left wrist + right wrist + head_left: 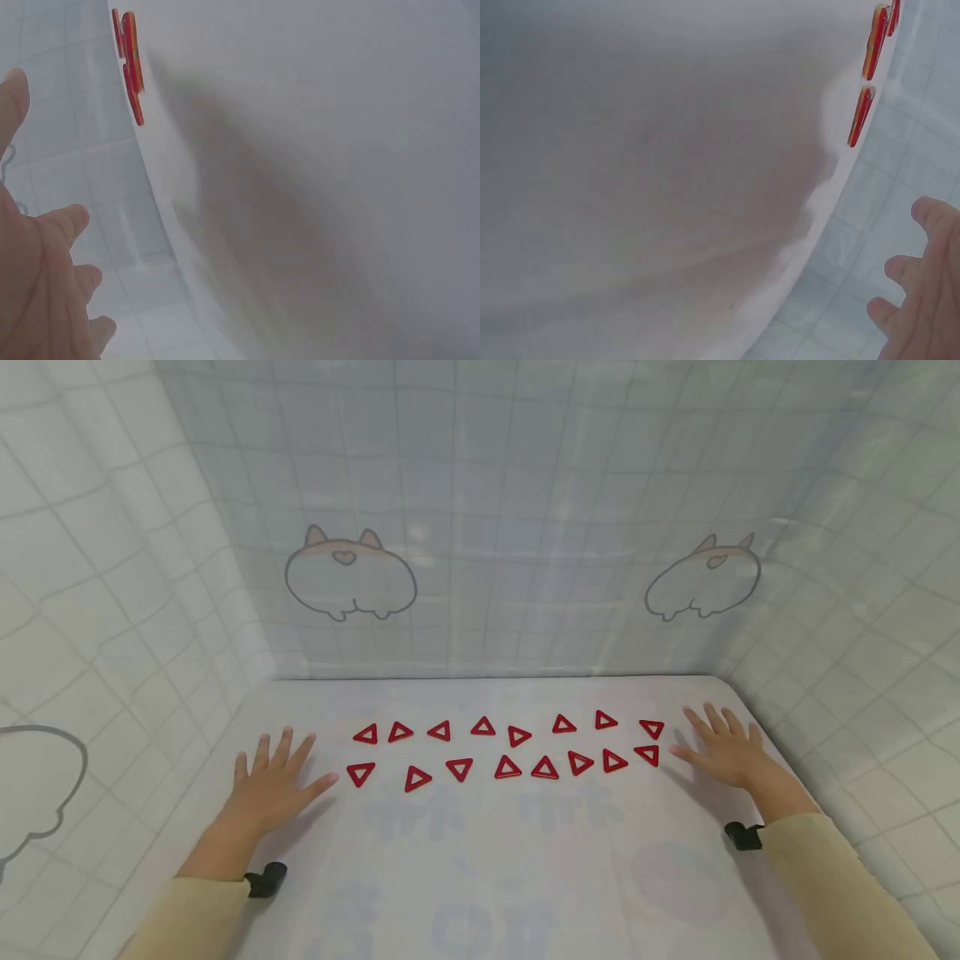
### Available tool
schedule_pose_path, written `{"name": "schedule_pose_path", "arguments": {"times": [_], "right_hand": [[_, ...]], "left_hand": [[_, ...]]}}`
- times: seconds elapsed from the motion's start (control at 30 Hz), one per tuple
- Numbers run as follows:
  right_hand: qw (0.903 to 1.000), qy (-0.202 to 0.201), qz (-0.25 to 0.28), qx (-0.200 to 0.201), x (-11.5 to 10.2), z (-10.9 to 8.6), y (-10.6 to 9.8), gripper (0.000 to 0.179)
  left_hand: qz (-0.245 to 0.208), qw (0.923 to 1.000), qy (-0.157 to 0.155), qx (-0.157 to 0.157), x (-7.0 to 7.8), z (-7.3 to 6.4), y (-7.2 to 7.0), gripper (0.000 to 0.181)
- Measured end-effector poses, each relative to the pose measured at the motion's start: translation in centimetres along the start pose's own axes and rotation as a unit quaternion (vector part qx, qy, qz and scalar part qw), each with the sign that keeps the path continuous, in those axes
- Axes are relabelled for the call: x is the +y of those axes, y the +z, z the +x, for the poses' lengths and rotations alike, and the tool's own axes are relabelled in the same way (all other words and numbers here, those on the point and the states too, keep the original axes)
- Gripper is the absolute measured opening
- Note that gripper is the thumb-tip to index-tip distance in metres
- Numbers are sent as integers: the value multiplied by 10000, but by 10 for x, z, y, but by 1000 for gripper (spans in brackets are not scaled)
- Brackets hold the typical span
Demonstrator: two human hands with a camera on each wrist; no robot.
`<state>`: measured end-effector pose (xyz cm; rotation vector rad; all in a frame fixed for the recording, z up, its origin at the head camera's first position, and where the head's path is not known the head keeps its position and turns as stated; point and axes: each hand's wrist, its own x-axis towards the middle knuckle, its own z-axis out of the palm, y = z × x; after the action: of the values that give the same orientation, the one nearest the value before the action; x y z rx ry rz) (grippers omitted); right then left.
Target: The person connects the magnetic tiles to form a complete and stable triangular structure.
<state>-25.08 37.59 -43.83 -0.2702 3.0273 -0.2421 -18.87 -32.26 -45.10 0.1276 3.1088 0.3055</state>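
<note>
Glossy red, hollow triangles [507,775] in two rows, far half of flat white table [420,700]. Left hand [267,791], right hand [729,754] spread wide, empty, at table's sides. Pinching one triangle by its edges should spare neighbours.

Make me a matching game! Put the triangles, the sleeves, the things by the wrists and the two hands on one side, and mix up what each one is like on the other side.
Column 1
1. triangles
2. sleeves
3. wrist pieces
4. left hand and right hand

Column 2
A. black, sticking out just by the cuffs
B. fingers spread, holding nothing
C. red, lying in two rows
D. beige, covering the forearms

Right pairs: 1-C, 2-D, 3-A, 4-B
</note>
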Motion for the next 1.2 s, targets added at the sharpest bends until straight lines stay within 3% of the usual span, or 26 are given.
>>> {"name": "schedule_pose_path", "arguments": {"times": [0.4, 0.67, 1.2], "right_hand": [[9998, -17, 99, -168, -15, 11, -1, 91], [9996, 14, 62, -268, -15, 24, 3, 86], [9993, 96, 296, -209, -13, 46, 7, 71]], "left_hand": [[-72, 9997, -7, -224, 14, 19, 6, 101], [6, 9983, -182, -547, 17, 39, 5, 103], [-536, 9911, -339, -1169, 33, 74, 2, 92]]}}
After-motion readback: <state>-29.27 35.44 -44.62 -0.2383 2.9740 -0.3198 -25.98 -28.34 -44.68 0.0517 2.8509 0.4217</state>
